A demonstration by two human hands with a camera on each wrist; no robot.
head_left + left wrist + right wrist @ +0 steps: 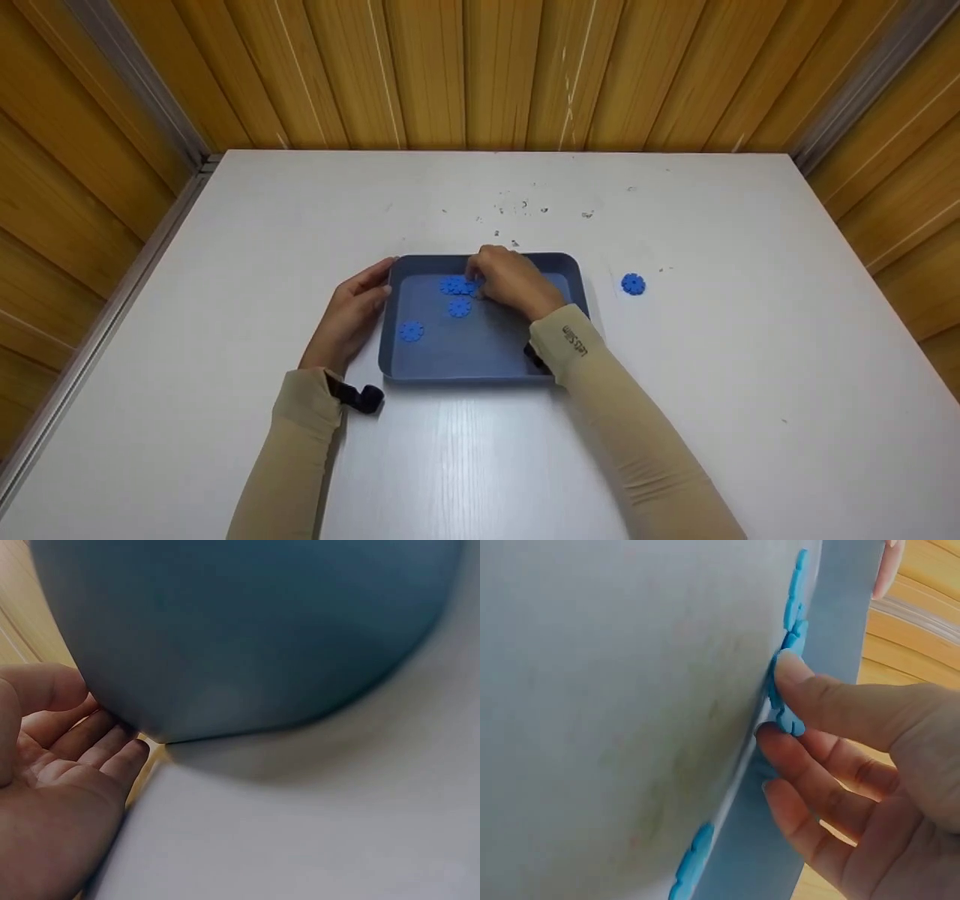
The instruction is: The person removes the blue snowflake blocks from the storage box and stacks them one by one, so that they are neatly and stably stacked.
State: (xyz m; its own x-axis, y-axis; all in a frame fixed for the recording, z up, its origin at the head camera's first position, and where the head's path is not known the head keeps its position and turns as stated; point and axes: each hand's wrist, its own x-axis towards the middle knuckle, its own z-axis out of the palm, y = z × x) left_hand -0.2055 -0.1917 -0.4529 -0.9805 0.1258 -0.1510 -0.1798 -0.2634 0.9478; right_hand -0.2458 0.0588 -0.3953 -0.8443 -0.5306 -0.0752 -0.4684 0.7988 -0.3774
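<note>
A grey-blue rectangular tray (480,352) lies on the white table with several blue notched plastic discs in it. My left hand (349,315) rests against the tray's left side, fingers and thumb touching its outer wall (247,637). Over the tray's far part, my right hand (514,281) pinches a blue notched disc (787,720) between thumb and fingers, beside overlapping discs (454,285). One disc (460,307) lies just nearer, and another disc (411,331) is toward the tray's left side. In the head view, my right hand partly hides the pinched disc.
One more blue disc (634,284) lies on the white table (750,360), to the right of the tray. Dark marks spot the tabletop beyond the tray. Wood-patterned panels (495,75) stand along the table's far edge and at both sides.
</note>
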